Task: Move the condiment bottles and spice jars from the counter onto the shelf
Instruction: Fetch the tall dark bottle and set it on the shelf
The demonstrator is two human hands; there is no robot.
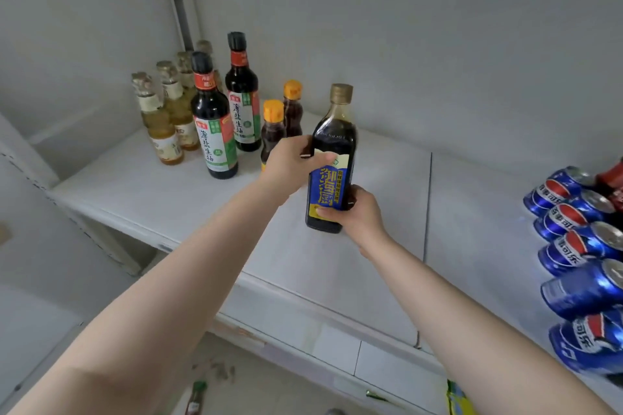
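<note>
A dark sauce bottle (333, 145) with a gold cap and a blue-and-yellow label stands upright over the white shelf (377, 246). My left hand (291, 162) grips its middle from the left. My right hand (354, 212) holds its lower part from the right. Behind, at the shelf's back left, stand two tall soy sauce bottles (212, 125) with black caps, two small brown bottles (273, 128) with orange caps, and several pale yellow bottles (161, 121).
Several blue cola cans (580, 246) lie stacked along the shelf's right side, with a red item behind them. The shelf's front edge runs diagonally below my arms. Small items lie on the floor (199, 394) under the shelf.
</note>
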